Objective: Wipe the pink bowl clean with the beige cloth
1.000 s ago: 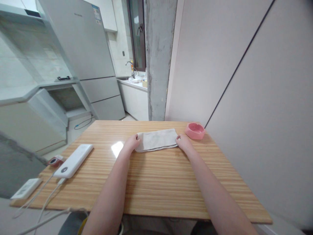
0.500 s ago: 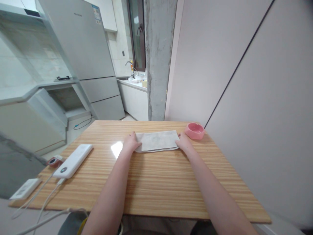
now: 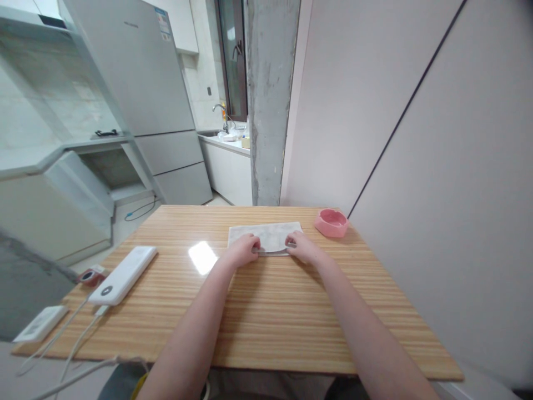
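A pale grey cloth (image 3: 270, 236), folded into a long rectangle, lies flat towards the far side of the wooden table (image 3: 275, 316). My left hand (image 3: 245, 249) is closed on its near edge, left of the middle. Further right, my right hand (image 3: 300, 247) pinches the same near edge, which is lifted a little between the two hands. Part of the cloth's near corners is hidden behind my hands.
A pink ashtray-like dish (image 3: 332, 222) stands at the far right corner. On the left lie a white power bank (image 3: 125, 275) with cables, a reddish roll (image 3: 90, 276) and a white flat box (image 3: 40, 324). A wall (image 3: 400, 222) borders the right side.
Both hands have moved inward from the cloth's left and right ends to its near edge, and now grip that edge. The cloth has stayed in about the same place.
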`<state>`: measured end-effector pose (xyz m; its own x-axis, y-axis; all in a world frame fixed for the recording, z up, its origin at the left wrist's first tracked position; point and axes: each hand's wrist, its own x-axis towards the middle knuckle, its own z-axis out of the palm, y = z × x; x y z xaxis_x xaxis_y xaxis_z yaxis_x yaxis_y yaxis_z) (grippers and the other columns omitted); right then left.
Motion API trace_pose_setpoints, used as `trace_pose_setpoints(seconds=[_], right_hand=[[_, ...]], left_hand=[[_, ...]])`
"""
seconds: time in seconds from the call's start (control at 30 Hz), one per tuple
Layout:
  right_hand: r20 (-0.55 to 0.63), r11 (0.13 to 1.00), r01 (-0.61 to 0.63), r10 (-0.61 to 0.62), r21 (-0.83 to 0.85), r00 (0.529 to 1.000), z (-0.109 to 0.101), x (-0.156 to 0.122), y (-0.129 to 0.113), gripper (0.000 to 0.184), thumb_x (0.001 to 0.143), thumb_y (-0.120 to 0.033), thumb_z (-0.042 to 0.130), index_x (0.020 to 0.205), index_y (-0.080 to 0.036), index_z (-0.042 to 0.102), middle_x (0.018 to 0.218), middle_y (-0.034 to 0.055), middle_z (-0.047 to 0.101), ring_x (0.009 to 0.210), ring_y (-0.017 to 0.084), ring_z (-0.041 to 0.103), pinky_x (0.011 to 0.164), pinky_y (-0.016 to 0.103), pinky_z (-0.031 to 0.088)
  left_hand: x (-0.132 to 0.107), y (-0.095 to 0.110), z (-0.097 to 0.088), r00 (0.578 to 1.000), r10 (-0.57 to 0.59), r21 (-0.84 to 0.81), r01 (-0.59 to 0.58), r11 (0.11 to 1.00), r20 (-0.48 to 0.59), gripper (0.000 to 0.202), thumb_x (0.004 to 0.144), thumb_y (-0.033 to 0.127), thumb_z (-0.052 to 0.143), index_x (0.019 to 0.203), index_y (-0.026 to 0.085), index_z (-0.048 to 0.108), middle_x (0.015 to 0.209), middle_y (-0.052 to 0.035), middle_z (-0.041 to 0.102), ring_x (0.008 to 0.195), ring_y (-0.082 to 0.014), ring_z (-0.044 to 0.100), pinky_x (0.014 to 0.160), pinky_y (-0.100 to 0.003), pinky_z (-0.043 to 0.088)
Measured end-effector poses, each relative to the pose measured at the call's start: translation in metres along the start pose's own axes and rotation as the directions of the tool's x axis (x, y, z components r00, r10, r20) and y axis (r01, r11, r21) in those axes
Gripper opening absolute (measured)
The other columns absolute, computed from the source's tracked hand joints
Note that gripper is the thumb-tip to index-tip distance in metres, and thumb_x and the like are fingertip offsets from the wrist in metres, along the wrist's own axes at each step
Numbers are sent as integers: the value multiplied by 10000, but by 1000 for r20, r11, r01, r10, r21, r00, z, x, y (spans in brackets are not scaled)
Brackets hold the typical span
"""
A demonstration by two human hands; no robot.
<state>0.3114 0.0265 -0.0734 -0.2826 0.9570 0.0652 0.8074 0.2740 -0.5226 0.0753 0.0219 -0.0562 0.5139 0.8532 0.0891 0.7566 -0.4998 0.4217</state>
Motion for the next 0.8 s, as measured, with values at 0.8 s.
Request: trace_pose_setpoints(seconds=[0.8], right_hand=[[-128, 943, -244, 220, -228, 967, -14, -4, -15, 445, 900, -514, 376, 777, -170, 631, 815, 79, 680, 794, 194, 602, 721, 289, 365]], left_hand=[[-1, 6, -7, 987, -150, 54, 147, 988, 53, 69, 750, 230, 512, 763, 198, 571, 775, -17, 646, 716, -163, 573, 611, -247, 379]])
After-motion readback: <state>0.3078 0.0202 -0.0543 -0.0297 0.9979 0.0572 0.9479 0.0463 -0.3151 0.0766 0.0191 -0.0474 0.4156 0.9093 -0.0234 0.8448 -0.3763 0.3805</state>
